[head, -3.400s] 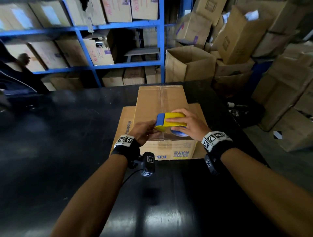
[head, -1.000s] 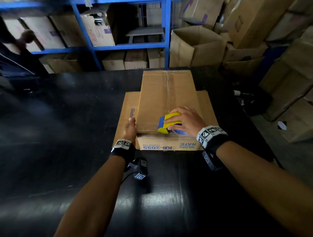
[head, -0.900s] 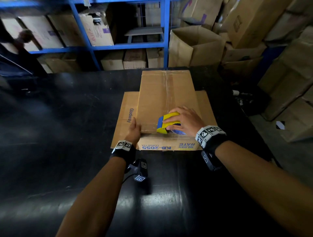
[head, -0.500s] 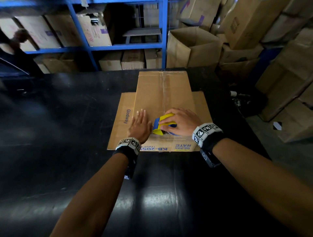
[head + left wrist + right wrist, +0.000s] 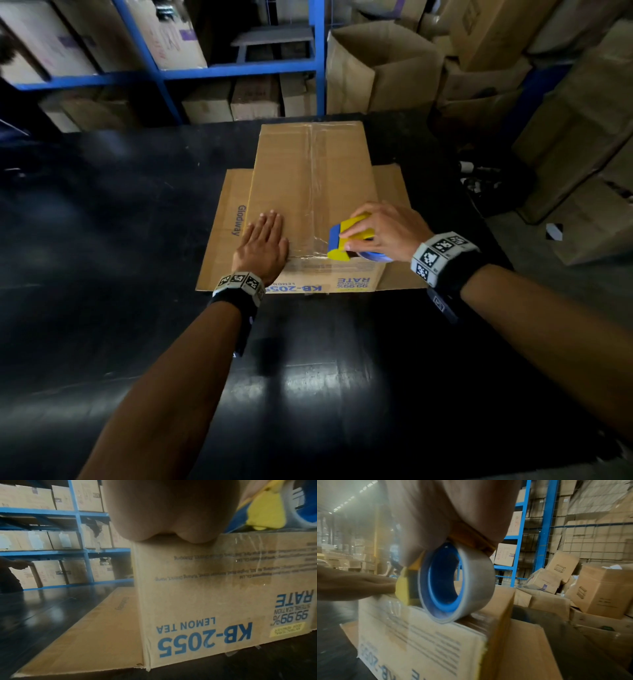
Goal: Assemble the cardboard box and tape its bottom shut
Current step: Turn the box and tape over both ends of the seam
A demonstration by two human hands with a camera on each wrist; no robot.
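A brown cardboard box (image 5: 308, 178) printed "KB-2055 LEMON TEA" (image 5: 205, 635) stands upside down on the black table (image 5: 102, 240), its lower flaps spread flat to both sides. Clear tape runs along its top seam and across the near edge. My left hand (image 5: 263, 240) lies flat with straight fingers on the top's near left part. My right hand (image 5: 380, 233) grips a yellow and blue tape dispenser (image 5: 349, 240) at the near right edge; its clear roll (image 5: 453, 582) rests on the box rim.
Blue shelving (image 5: 239, 68) loaded with cartons stands behind the table. Piles of open and closed cardboard boxes (image 5: 383, 68) fill the floor at the right. Another person's hand (image 5: 20, 564) shows at the far left shelves.
My left hand moved from the box's left side onto its top and flattened there. My right hand slid the dispenser to the right along the near edge, leaving tape behind it.
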